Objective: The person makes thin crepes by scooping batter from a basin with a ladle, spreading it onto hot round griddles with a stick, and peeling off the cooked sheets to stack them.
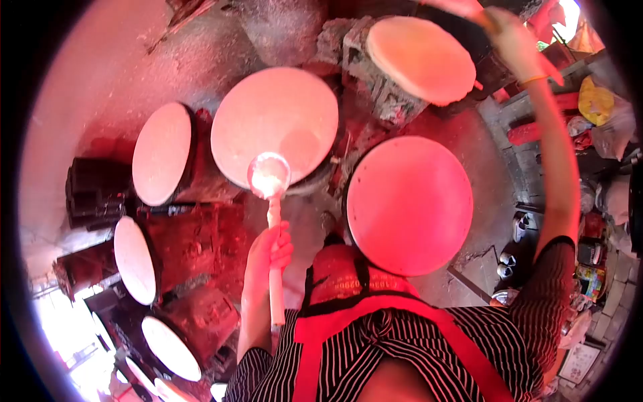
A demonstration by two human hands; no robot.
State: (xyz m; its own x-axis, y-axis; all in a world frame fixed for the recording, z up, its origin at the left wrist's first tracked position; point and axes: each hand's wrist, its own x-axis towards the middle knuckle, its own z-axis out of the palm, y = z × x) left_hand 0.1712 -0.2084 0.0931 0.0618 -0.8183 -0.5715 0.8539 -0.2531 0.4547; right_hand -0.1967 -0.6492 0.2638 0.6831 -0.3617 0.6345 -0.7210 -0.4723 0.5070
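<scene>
Head view: shows three pale discs (pixel 161 154) standing tilted along the left side, one above another, with the lowest toward the lower left. Next comes the left hand (pixel 271 251), left of centre, with fingers wrapped around the handle of the ladle (pixel 269 175), clamped on it. Holds the ladle upright in the frame, with its round, brightly glowing bowl over the lower edge of the large disc (pixel 271 120), upper centre; cannot tell whether bowl and disc touch. Casts a round shadow on that disc, just above and right of the bowl. Farther right, shows the upper disc (pixel 420 60) beside rough grey masonry (pixel 385 84), and below it the reddish disc (pixel 410 206), just above the striped clothing (pixel 402 335) and red straps. At upper right, raises the right hand (pixel 512 43), blurred, near a pale long object (pixel 459 8); cannot tell its grip. At far right, shows a yellow bag (pixel 595 100).
</scene>
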